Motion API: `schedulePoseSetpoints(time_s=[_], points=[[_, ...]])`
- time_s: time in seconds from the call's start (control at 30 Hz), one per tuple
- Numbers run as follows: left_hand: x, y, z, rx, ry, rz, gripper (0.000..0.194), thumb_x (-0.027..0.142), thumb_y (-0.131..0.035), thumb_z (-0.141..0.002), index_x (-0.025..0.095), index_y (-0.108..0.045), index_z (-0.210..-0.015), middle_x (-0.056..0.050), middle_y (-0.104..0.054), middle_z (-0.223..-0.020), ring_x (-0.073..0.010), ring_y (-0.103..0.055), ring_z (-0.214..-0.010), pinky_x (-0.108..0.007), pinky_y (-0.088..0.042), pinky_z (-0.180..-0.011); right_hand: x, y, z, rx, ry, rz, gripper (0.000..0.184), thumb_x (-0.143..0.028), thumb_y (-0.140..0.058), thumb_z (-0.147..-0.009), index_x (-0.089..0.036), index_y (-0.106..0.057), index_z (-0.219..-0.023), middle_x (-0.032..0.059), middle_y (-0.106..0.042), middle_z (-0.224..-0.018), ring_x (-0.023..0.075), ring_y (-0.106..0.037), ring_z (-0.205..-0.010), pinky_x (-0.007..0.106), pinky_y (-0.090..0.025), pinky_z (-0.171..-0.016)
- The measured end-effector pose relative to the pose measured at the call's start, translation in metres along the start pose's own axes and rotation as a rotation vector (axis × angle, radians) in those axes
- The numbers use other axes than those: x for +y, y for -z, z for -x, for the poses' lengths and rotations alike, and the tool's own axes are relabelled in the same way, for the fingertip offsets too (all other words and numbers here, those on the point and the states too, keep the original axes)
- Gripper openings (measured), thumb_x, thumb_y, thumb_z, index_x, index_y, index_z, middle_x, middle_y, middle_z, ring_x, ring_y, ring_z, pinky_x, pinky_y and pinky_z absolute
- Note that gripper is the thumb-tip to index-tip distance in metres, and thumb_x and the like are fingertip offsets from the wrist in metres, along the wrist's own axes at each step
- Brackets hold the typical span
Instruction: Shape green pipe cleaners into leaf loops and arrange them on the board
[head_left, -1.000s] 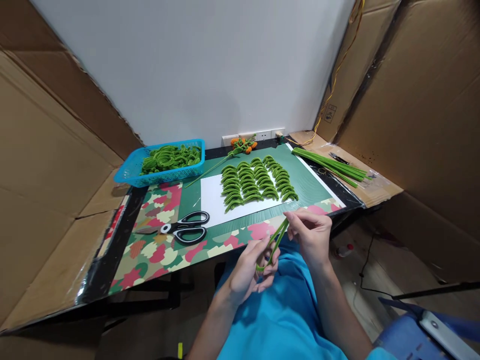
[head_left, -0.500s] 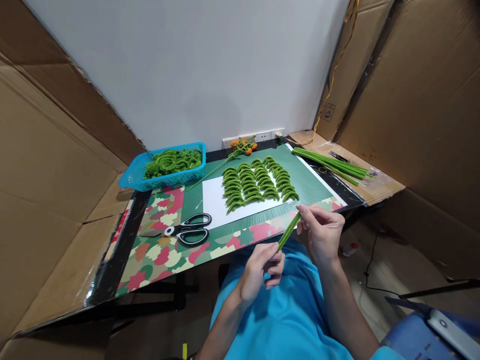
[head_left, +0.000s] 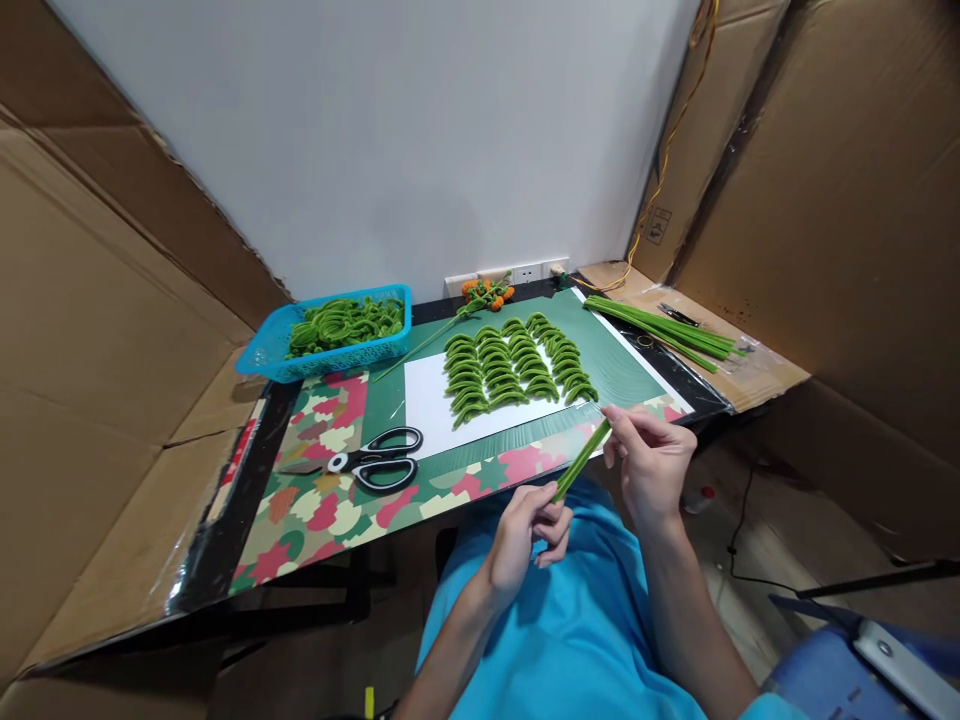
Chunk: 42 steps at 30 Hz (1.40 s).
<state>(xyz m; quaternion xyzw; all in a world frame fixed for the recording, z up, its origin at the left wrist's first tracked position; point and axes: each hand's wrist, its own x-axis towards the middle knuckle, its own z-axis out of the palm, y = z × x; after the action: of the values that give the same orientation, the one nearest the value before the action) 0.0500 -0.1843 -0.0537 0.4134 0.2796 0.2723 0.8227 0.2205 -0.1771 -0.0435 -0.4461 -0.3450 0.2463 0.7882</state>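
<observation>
A seated person holds a folded green pipe cleaner point(head_left: 581, 461) between both hands, just off the near edge of the worktop point(head_left: 300, 500).

From the head view, the left hand point(head_left: 529, 535) pinches the lower end with fingers closed, and the right hand point(head_left: 649, 460) grips the upper end the same way, so the pipe cleaner slants upward to the right above a blue-clad lap. On the worktop behind it, rows of curved green leaf shapes point(head_left: 517, 365) lie partly on a white sheet point(head_left: 427, 405). Black-handled scissors point(head_left: 371, 460) rest to the left, on a patterned mat. A blue basket point(head_left: 326, 335) of green pieces sits at the far left, and a bundle of straight green stems point(head_left: 664, 330) lies at the far right.
</observation>
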Motion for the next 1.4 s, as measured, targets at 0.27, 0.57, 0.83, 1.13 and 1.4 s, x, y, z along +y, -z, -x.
schedulePoseSetpoints(time_s=[0.27,0.57,0.83,1.13,1.4], points=[[-0.004,-0.011,-0.005,0.022,0.100,0.335,0.050,0.057,-0.057,-0.097,0.023,-0.032,-0.070,0.010,-0.021,-0.055,-0.0073,-0.024,-0.043,-0.023,-0.015,-0.046,-0.005,0.001,-0.004,-0.002,-0.041,-0.104,0.016,-0.030,-0.089,-0.084,-0.019,-0.083,-0.073,-0.0064,-0.044,-0.057,0.0074,-0.043,-0.040,0.025,-0.032,-0.036],[-0.007,-0.005,0.001,-0.125,0.195,0.502,0.041,0.041,-0.066,-0.096,0.021,-0.040,-0.071,0.010,-0.024,-0.048,-0.0064,-0.026,-0.034,-0.025,-0.014,-0.042,-0.003,0.006,-0.008,0.006,-0.128,-0.189,0.014,-0.031,-0.089,-0.082,-0.019,-0.085,-0.077,-0.0059,-0.046,-0.057,0.0054,-0.040,-0.042,0.021,-0.031,-0.036],[-0.013,-0.010,0.004,-0.105,0.169,0.399,0.045,0.048,-0.067,-0.100,0.018,-0.051,-0.071,0.011,-0.025,-0.040,-0.0057,-0.027,-0.031,-0.023,-0.019,-0.043,-0.002,0.010,-0.013,0.062,-0.196,-0.242,0.019,-0.035,-0.091,-0.077,-0.017,-0.083,-0.074,-0.0052,-0.050,-0.057,0.0050,-0.038,-0.042,0.019,-0.032,-0.032],[-0.023,-0.012,0.007,-0.092,0.115,0.499,0.034,0.038,-0.071,-0.100,0.011,-0.071,-0.078,0.014,-0.023,-0.033,-0.0044,-0.021,-0.028,-0.021,-0.031,-0.050,0.004,0.010,-0.014,0.099,-0.282,-0.270,0.024,-0.037,-0.093,-0.070,-0.017,-0.082,-0.075,-0.0012,-0.065,-0.059,0.0043,-0.039,-0.039,0.018,-0.032,-0.030],[-0.028,-0.017,0.009,-0.155,0.103,0.544,0.036,0.039,-0.074,-0.099,0.011,-0.071,-0.077,0.014,-0.025,-0.031,-0.0044,-0.018,-0.027,-0.021,-0.029,-0.050,0.002,0.009,-0.014,0.100,-0.344,-0.312,0.031,-0.041,-0.097,-0.066,-0.016,-0.081,-0.074,-0.0067,-0.054,-0.049,0.0041,-0.039,-0.038,0.016,-0.034,-0.030]])
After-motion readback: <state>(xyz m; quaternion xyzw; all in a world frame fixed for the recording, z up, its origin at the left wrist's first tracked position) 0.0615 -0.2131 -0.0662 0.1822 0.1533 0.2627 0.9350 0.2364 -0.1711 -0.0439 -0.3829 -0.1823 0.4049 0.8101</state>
